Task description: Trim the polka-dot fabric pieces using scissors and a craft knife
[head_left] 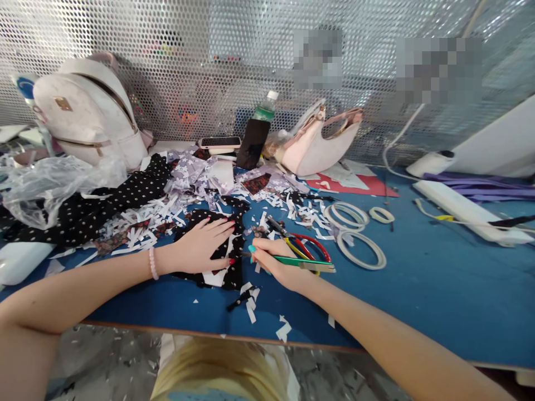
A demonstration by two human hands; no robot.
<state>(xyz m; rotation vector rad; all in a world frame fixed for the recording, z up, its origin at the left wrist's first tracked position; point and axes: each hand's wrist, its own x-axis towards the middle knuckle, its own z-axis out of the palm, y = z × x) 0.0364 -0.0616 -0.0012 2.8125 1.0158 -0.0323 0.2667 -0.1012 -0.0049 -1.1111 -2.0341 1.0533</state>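
Note:
My left hand (203, 243) lies flat, fingers spread, on a piece of black polka-dot fabric (228, 245) with a white paper shape (215, 277) on the blue table (438, 289). My right hand (273, 260) is closed round a green pencil-like tool (309, 263), its tip touching the fabric's right edge near my left fingertips. Scissors with red and yellow handles (298, 242) lie just behind my right hand.
White paper scraps (154, 214) and more dotted cloth (104, 209) cover the left. Several white tape rings (360, 249) lie to the right. A white backpack (90, 111), phone (220, 142), bottle (258, 136) and pink handbag (317, 142) stand along the perforated back wall.

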